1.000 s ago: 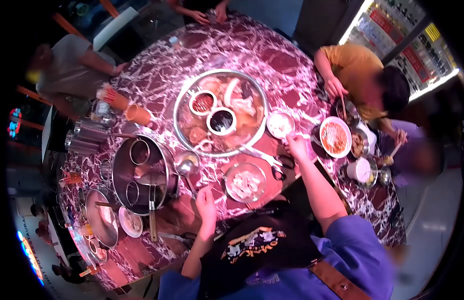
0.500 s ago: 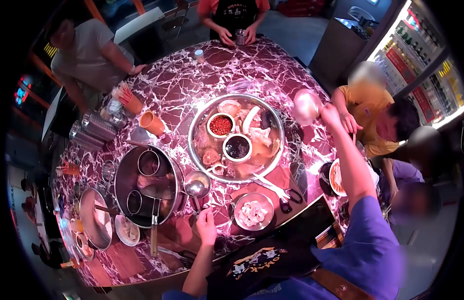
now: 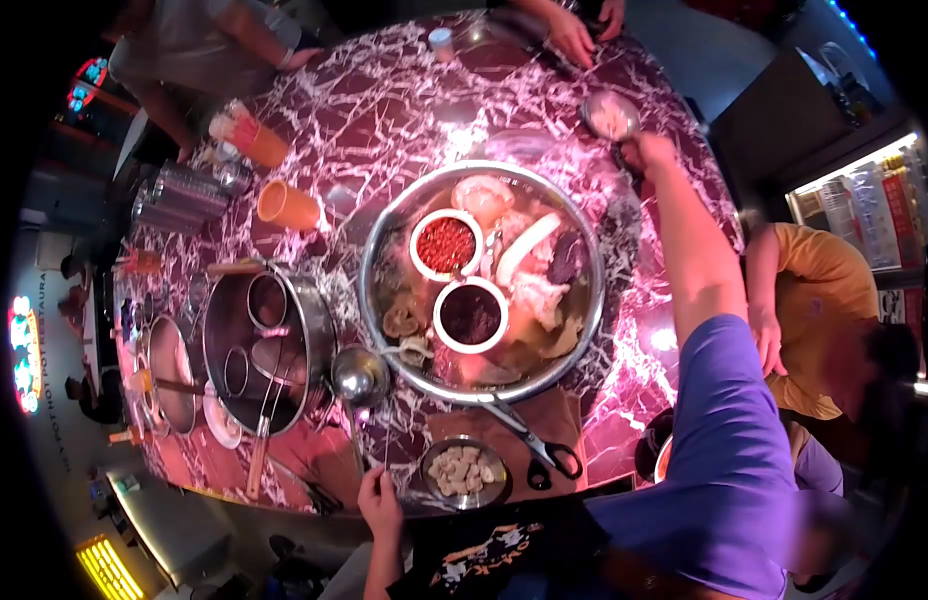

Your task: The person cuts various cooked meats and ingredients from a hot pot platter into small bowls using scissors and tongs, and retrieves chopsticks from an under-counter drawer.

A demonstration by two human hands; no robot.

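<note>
Right hand (image 3: 652,154) clasps the round bowl (image 3: 610,116), just ahead-left of it; left hand (image 3: 382,506), farther off, curls near the ladle (image 3: 361,378), grip unclear.

Neon sign (image 3: 24,355) lit at left, yellow light (image 3: 108,568) below. Dark cabinet (image 3: 759,120) and illuminated display case (image 3: 856,166) at right. Floor (image 3: 674,65) bluish-grey.

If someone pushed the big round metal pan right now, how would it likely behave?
Probably heavy, since the pan is loaded with liquid and large pieces of food. The liquid would likely slosh toward the rim if pushed abruptly. The two white cups, open and filled, might shift and spill.
</note>
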